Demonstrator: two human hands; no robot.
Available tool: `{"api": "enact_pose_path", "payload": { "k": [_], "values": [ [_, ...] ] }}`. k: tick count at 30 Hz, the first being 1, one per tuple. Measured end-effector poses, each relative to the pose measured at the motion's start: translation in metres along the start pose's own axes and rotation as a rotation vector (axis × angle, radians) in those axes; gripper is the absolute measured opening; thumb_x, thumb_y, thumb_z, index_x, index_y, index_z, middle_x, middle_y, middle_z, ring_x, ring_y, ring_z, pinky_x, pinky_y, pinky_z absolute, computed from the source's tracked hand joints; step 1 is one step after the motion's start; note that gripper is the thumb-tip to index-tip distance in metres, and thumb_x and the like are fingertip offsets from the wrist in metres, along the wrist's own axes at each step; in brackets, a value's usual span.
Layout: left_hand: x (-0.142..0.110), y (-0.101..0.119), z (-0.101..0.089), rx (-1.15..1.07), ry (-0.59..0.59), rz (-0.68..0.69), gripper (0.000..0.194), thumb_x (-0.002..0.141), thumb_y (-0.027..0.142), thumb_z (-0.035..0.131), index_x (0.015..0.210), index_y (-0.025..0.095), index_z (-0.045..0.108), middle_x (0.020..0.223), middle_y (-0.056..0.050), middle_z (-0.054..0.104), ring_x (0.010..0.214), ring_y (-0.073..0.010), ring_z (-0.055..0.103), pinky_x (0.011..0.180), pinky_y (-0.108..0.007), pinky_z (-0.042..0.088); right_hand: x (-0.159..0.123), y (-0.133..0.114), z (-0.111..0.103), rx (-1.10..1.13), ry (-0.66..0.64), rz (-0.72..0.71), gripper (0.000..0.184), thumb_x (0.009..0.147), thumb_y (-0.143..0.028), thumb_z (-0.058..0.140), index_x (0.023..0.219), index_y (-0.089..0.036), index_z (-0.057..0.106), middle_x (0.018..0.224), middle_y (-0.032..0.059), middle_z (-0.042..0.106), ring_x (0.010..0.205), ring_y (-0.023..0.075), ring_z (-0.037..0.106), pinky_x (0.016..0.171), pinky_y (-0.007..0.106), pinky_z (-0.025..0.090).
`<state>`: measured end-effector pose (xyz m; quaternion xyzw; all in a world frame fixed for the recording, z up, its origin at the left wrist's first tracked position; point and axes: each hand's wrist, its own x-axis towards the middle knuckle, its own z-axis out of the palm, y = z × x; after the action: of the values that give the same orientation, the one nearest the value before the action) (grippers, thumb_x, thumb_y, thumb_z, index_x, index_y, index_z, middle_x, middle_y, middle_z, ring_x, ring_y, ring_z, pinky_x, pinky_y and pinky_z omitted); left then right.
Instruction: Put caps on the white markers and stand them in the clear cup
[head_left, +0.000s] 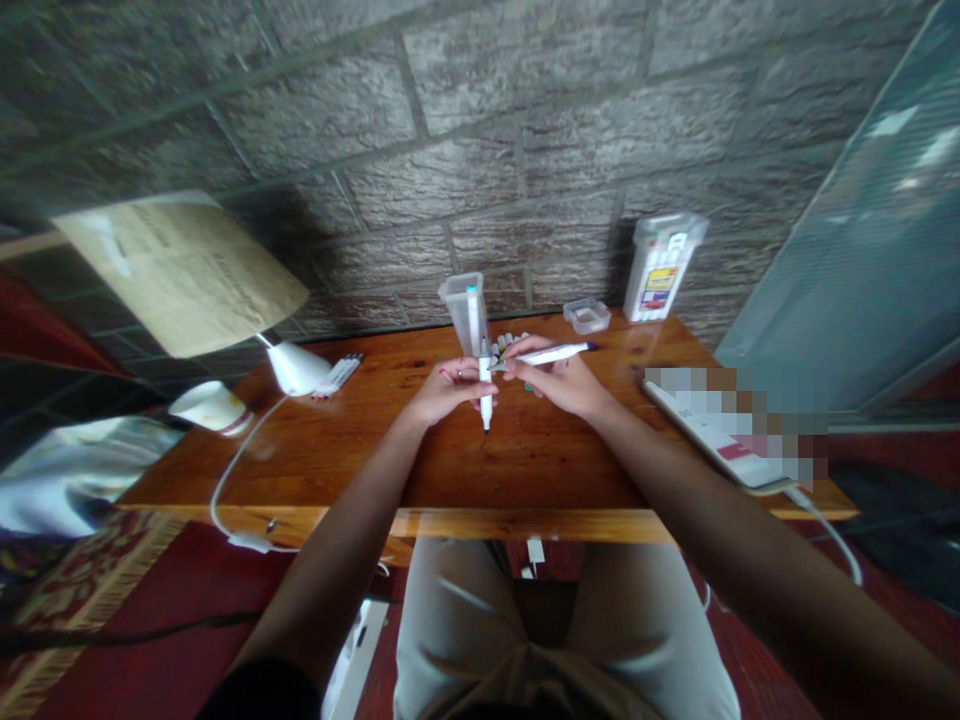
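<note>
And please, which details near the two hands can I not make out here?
Head view:
- Pale pieces: exact number; too small, partly hidden by the right hand.
- White marker in the left hand: any small print; blurred.
- Flat device: part of its surface; mosaic blocks cover it.

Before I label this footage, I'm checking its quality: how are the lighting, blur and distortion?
Head view: the wall is dim and smeared at upper left; bright glare patches mark the glassy panel; the right forearm looks stretched toward the lower right corner; pixel blocks hide part of the tablet; the left hand and right hand are distinguishable, though slightly soft.
</note>
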<state>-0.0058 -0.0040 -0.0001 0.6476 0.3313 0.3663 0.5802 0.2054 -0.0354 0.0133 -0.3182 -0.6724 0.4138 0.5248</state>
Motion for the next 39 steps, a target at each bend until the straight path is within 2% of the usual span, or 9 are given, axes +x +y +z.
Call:
{"api": "enact_pose_path", "payload": {
  "k": [7,12,16,19,23,30,39],
  "values": [
    [-0.002,0.0019,0.0,0.009,0.006,-0.02,0.044,0.061,0.034,0.09,0.093,0.012,0.07,0.078,-0.006,0.075,0.063,-0.0177,0.071,0.055,-0.025,0.054,-0.0009,0.0019,-0.0002,0.008,-0.021,0.014,0.032,0.083,-0.049,0.07,0.098,-0.02,0.068,0.082,0.0009,0.071,0.046,0.0068,0.047,0.039,0.021,0.035],
    [-0.0018,0.0015,0.0035,0.028,-0.074,-0.03,0.044,0.062,0.038,0.089,0.091,0.012,0.07,0.074,-0.004,0.074,0.06,-0.0161,0.069,0.053,-0.024,0.053,-0.0021,0.0,0.0034,-0.024,-0.087,0.006,0.032,0.083,-0.05,0.069,0.098,-0.021,0.069,0.081,-0.0004,0.069,0.044,0.0069,0.048,0.039,0.023,0.035],
    [-0.0018,0.0028,0.0061,0.053,-0.098,-0.04,0.041,0.063,0.04,0.088,0.085,0.012,0.069,0.07,-0.004,0.073,0.058,-0.0157,0.068,0.052,-0.024,0.053,-0.0017,0.0026,0.0031,-0.028,-0.076,0.002,0.033,0.083,-0.05,0.07,0.098,-0.021,0.07,0.083,0.0002,0.068,0.046,0.0078,0.049,0.04,0.023,0.036],
    [-0.0019,0.0035,0.0055,0.058,-0.104,-0.032,0.042,0.063,0.04,0.088,0.089,0.011,0.07,0.07,-0.004,0.073,0.058,-0.0155,0.067,0.053,-0.024,0.053,-0.0015,0.0042,0.0025,-0.021,-0.069,-0.004,0.033,0.083,-0.049,0.071,0.098,-0.02,0.07,0.083,0.0003,0.068,0.047,0.0081,0.049,0.04,0.024,0.036],
    [-0.0013,0.002,0.0027,0.038,-0.089,-0.011,0.044,0.065,0.04,0.087,0.096,0.012,0.072,0.074,-0.005,0.073,0.06,-0.0152,0.068,0.054,-0.024,0.054,-0.0015,0.0027,0.0026,-0.022,-0.075,-0.017,0.03,0.083,-0.047,0.072,0.095,-0.019,0.07,0.08,-0.0002,0.067,0.047,0.0073,0.049,0.04,0.022,0.035],
    [0.0007,0.0017,0.0032,0.012,-0.069,-0.008,0.046,0.062,0.039,0.089,0.096,0.011,0.074,0.075,-0.004,0.073,0.06,-0.0143,0.067,0.054,-0.023,0.054,-0.0008,0.0003,0.0014,0.002,-0.068,0.012,0.032,0.083,-0.046,0.072,0.096,-0.017,0.069,0.079,0.0002,0.067,0.044,0.0054,0.048,0.037,0.019,0.033],
    [0.001,-0.0023,-0.0001,0.034,-0.058,0.013,0.044,0.066,0.038,0.087,0.099,0.012,0.073,0.082,-0.006,0.075,0.063,-0.0147,0.068,0.055,-0.024,0.054,-0.0007,0.0061,-0.0001,0.01,-0.051,0.014,0.029,0.085,-0.043,0.069,0.098,-0.018,0.068,0.083,0.0015,0.069,0.05,0.0071,0.051,0.039,0.019,0.038]
  ]
}}
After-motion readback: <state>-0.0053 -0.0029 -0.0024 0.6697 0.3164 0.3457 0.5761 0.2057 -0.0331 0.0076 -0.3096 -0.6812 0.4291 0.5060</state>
